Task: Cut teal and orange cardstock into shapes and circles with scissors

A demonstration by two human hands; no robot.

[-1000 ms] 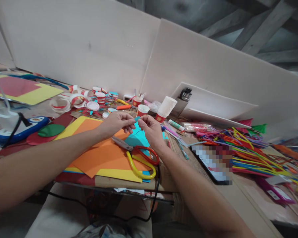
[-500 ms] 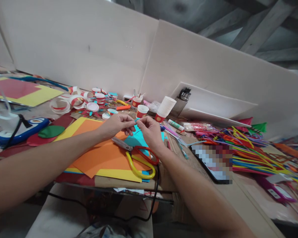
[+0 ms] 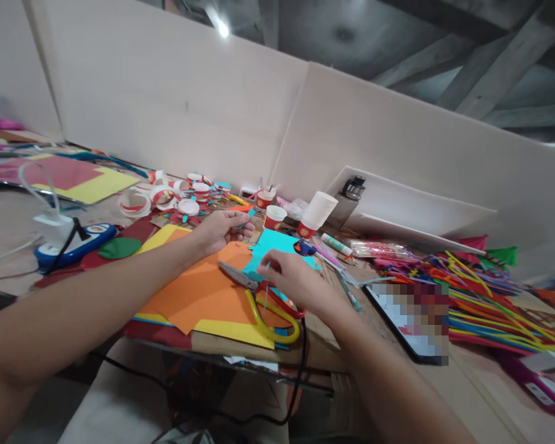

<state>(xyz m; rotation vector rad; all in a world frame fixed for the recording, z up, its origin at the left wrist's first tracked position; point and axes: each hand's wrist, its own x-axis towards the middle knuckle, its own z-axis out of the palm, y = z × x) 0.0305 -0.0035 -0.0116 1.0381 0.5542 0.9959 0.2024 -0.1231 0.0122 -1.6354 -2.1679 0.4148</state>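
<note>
The right hand [image 3: 287,275] has dropped near the scissors [image 3: 251,284].

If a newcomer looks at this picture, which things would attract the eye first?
Probably the large scissors with red and yellow handles, lying on coloured sheets, partly hidden by the right hand. Next, the heap of vivid strips at the right side, then the stack of paper cups before the white panel.

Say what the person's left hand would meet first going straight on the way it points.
Probably the paper cup just right of the blue paper scrap that the left hand pinches, though depth is unclear.
</note>
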